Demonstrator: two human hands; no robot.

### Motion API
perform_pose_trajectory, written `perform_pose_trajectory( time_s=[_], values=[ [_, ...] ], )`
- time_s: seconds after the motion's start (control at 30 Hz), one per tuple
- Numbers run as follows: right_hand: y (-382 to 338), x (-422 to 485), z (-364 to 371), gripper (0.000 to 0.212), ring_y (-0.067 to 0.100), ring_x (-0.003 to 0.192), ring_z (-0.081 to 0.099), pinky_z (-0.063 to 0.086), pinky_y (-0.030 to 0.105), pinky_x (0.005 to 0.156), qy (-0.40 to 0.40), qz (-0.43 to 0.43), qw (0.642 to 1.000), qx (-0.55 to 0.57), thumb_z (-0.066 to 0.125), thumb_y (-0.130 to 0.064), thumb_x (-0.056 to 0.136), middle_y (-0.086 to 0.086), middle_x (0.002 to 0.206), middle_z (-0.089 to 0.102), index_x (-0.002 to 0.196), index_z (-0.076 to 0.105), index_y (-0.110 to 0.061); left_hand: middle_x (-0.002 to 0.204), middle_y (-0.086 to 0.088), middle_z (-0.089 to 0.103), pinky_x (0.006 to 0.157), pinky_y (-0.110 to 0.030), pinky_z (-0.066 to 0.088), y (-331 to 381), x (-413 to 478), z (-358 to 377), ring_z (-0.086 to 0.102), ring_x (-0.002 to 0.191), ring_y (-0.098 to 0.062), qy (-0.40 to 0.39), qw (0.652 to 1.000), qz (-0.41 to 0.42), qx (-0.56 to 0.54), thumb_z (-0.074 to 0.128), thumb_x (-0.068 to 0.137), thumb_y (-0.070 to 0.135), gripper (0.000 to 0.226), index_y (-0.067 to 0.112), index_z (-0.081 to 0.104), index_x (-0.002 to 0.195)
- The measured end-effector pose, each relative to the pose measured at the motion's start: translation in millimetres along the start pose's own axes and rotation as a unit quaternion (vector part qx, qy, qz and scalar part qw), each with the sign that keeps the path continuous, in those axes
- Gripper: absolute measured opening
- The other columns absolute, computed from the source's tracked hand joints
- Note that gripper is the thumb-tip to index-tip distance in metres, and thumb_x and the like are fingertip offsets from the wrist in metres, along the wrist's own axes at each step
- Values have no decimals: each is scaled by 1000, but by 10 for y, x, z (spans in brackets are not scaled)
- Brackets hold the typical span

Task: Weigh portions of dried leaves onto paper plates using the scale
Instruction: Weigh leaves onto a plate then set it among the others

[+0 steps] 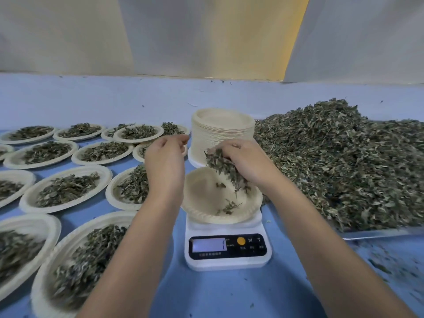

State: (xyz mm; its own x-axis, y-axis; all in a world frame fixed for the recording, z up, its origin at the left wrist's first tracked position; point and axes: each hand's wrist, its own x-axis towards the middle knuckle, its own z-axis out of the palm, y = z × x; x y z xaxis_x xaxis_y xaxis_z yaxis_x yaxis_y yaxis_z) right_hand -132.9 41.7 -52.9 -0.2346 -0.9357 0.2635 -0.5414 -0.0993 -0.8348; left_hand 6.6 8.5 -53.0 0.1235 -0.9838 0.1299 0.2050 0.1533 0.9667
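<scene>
The left hand (165,161) is hovering, its grip impossible to tell. The right hand (245,161) is holding dried leaves (220,165) in its grip over the paper plate (202,203) on the scale (227,262); dumping them suddenly could overshoot the weight.

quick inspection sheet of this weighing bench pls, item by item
surface: blue table, largely covered by plates and leaves.
job's things: white scale carrying a nearly empty paper plate; stack of empty plates behind it; leaf pile on a metal tray at right; filled plates at left.
clutter: leaf crumbs scattered on the table at near right.
grippers: right hand grips a handful of leaves over the plate on the scale; left hand raised beside it, contents unclear.
cables: nothing seen.
surroundings: pale hanging sheets behind the table.
</scene>
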Motion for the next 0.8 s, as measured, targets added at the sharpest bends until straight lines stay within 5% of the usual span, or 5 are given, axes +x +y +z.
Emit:
perform_pose_trajectory(
  time_s=[0.07,0.23,0.37,0.6,0.8],
  values=[
    [19,-9,-18,27,2,72,62,48,13,63,-27,-10,999,-15,48,-7,89,-9,89,70,94,74,-14,81,6,67,67,-21,46,1,0,18,58,75,-8,-5,1000,-3,-1,45,89,7,29,21,67,75],
    [63,-4,4,30,-10,71,56,40,8,61,-25,-28,999,-31,61,-5,83,-20,89,62,104,69,-25,84,8,69,70,-23,47,-3,-11,36,62,84,-8,-21,1000,-6,8,44,89,7,31,21,67,75],
    [83,16,12,32,4,106,52,38,18,88,4,-39,998,-44,66,-16,85,-14,110,58,116,63,-24,89,6,69,65,-19,45,4,-11,2,62,84,-8,-34,999,-25,-13,45,89,7,28,18,68,79],
    [86,29,-5,19,-9,63,50,37,16,64,-18,-61,998,-30,57,-16,93,-25,70,57,96,72,-27,90,5,67,67,-20,47,30,-31,17,64,83,-9,-35,998,-49,-18,44,89,7,28,18,67,78],
    [49,3,-23,22,11,68,60,49,28,67,8,-64,998,-2,54,-17,94,-9,88,69,91,71,-31,90,6,67,64,-19,46,26,-35,16,63,79,-8,-41,998,-50,-14,44,90,7,28,18,68,79]
  ],
)
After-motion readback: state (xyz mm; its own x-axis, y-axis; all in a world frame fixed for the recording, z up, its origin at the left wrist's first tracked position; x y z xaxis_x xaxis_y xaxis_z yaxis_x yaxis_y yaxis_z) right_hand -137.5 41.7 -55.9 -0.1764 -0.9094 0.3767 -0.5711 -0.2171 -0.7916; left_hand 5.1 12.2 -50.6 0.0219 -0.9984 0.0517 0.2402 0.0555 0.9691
